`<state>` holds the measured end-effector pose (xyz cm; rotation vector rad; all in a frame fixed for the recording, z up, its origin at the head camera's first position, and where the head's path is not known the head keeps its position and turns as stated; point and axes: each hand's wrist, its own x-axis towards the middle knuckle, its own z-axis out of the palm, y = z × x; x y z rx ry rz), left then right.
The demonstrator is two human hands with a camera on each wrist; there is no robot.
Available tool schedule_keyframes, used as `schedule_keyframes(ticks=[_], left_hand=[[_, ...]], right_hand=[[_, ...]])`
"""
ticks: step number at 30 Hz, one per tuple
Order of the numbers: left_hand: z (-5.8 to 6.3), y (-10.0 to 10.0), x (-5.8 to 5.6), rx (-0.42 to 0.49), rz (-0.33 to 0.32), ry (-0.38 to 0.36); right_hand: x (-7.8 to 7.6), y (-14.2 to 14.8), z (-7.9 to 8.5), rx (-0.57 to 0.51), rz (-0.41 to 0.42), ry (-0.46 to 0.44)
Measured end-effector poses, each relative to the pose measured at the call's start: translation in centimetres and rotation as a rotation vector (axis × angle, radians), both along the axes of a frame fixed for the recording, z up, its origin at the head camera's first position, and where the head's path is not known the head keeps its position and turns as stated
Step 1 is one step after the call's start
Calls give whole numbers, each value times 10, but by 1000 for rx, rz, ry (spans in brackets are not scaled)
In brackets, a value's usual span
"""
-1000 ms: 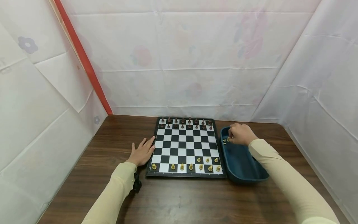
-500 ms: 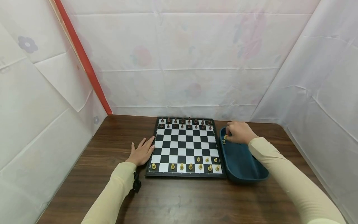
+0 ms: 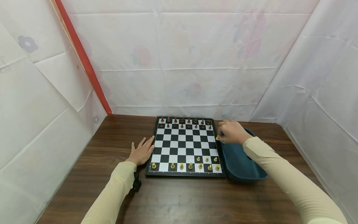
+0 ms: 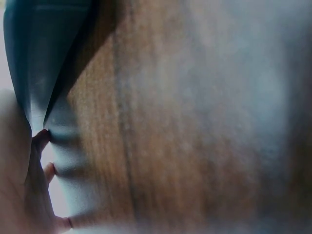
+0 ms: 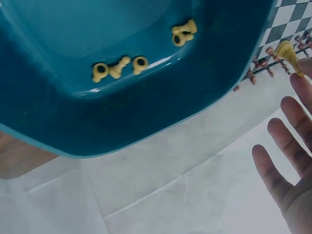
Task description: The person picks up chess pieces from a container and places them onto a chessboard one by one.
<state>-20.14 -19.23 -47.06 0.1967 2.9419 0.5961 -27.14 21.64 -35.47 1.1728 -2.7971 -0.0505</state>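
Observation:
My right hand (image 3: 232, 133) pinches a yellow chess piece (image 5: 288, 56) between thumb and forefinger, over the gap between bin and board; its other fingers are spread. The chessboard (image 3: 146, 169) lies on the table with dark red pieces in two rows along its far side. Yellow pieces (image 3: 181, 166) line the near row, with a bare square second from the left. Three yellow pawns (image 3: 207, 159) stand ahead of them at the right. My left hand (image 3: 140, 152) rests flat, fingers spread, fingertips on the board's left edge.
A blue bin (image 3: 243, 165) stands close against the board's right side. Several yellow pieces (image 5: 118, 67) lie on its floor toward the far end. White sheets (image 3: 179, 62) hang behind and at both sides of the brown wooden table (image 3: 179, 202).
My right hand has lifted a yellow chess piece out of the bin and moved left to the board's right edge. The left hand has stayed in place.

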Motion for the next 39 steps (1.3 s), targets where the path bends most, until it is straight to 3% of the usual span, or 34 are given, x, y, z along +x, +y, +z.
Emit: schedule_keyframes(ticks=[24, 39], left_hand=[[-4, 0, -4, -8, 4, -4], [-6, -1, -5, -6, 4, 0]], right_hand=[[17, -55, 3, 47, 175, 88], [26, -88, 2, 69, 250, 79]])
